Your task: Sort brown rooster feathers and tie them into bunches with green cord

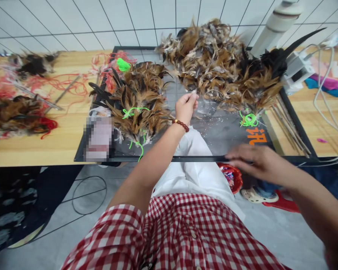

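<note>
My left hand (186, 107), with a dark red bead bracelet (180, 125) on its wrist, reaches to the near edge of the large heap of brown feathers (211, 60). Its thumb and fingers are pinched together; whatever is between them is too small to make out. My right hand (250, 159) is blurred, over the front edge of the dark glass panel (214, 135), fingers stretched out and holding nothing that I can see. Left of my left hand lie brown feather bundles (143, 93) tied with green string (135, 111). A coil of green string (249, 120) lies by the heap's right end.
Thin sticks (291, 125) lie at the panel's right side, near a white cable (323, 97) and a white pipe (276, 28). Red string (70, 82) and more feathers (14, 112) cover the left table. Below stands a red basket (236, 180); other people's legs show on both sides.
</note>
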Motion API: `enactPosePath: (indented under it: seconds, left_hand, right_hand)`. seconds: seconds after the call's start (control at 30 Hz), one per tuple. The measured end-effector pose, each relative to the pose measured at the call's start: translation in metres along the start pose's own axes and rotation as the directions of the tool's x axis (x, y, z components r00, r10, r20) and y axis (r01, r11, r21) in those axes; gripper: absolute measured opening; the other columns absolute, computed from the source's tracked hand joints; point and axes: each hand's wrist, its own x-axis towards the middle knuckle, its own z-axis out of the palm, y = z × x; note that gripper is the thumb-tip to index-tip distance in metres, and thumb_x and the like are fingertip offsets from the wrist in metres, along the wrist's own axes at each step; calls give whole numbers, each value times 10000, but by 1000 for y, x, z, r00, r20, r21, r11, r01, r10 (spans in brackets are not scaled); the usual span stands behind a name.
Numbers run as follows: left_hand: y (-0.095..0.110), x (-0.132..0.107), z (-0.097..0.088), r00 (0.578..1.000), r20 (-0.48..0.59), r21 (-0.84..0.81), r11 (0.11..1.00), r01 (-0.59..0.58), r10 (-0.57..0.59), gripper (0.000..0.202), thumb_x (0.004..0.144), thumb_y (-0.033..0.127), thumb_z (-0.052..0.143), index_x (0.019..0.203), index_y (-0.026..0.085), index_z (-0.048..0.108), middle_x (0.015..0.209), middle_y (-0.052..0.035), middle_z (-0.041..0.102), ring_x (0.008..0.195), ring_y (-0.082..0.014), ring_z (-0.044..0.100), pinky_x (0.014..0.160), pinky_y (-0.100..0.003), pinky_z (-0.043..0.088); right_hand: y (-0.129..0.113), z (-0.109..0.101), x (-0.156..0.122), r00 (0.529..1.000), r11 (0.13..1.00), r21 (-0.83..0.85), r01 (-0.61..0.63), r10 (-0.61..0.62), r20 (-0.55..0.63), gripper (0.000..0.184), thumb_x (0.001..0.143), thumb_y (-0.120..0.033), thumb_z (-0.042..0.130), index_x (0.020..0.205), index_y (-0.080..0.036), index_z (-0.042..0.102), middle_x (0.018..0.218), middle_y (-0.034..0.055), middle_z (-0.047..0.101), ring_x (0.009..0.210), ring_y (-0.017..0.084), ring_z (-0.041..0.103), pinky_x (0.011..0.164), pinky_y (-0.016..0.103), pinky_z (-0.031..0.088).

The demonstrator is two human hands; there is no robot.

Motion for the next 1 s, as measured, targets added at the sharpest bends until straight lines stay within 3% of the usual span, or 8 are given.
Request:
enactPosePath:
  seconds: [0.03,0.1,0.27,0.37,0.43,0.57,0.7,1.0]
  left_hand:
    - [1,0,-1,1000,-1,-6,1000,6,-6,236,964,322,746,781,182,697,648,45,615,606,-46,570,664,-174,475]
    - [3,0,-3,1000,-7,-31,999,18,-18,245,941,350,775,783,181,693,641,47,610,592,-47,567,638,-171,468]
    - [10,2,-9,997,-57,-137,990,37,-45,270,967,368,745,802,174,654,606,73,564,526,-23,518,559,-139,417]
    - [13,2,-8,996,-57,-176,983,56,-67,263,993,328,710,791,174,642,591,79,552,510,-21,506,547,-142,403]
    - [13,0,-6,996,-38,-181,981,68,-76,253,1004,245,681,766,171,643,580,79,554,507,-25,504,560,-152,405]
    - [8,-4,-1,997,11,-156,985,74,-73,211,965,168,709,755,167,701,612,64,616,557,-38,544,634,-173,447]
    - [-2,-3,1,998,51,-155,987,30,-22,143,921,177,762,778,180,761,714,42,715,674,-57,617,745,-190,495]
    - [-10,0,3,999,42,-143,990,-16,22,75,904,199,777,834,180,796,734,32,736,758,-78,669,765,-198,549]
  right_hand:
    - [-4,-8,33,997,995,-84,56,-60,-45,349,1040,-421,529,1097,-231,817,1078,142,816,1001,272,799,877,406,644]
    - [-1,-12,93,981,928,-361,-90,19,-195,391,1035,-360,495,1174,-157,799,1193,190,788,1091,355,760,907,481,604]
    - [38,6,173,971,841,-487,-237,205,-119,260,940,-260,581,1053,-158,792,1166,160,777,1015,313,734,777,373,501]
    - [53,12,182,966,934,-261,-243,209,-151,92,847,-182,624,799,-183,703,925,106,746,844,233,668,729,334,439]
    - [55,14,183,939,969,133,-207,235,-252,96,847,-224,647,755,-201,632,776,48,670,722,176,587,703,312,428]
    - [48,25,183,867,686,727,13,354,-350,400,850,-591,751,783,-231,588,673,-23,578,626,124,511,661,280,446]
    - [41,36,188,833,670,739,74,366,-415,551,760,-754,797,771,-247,580,659,-32,553,629,123,505,655,284,454]
    - [43,50,197,759,726,685,63,411,-505,364,882,-559,742,789,-244,587,677,-26,552,646,137,541,659,290,480]
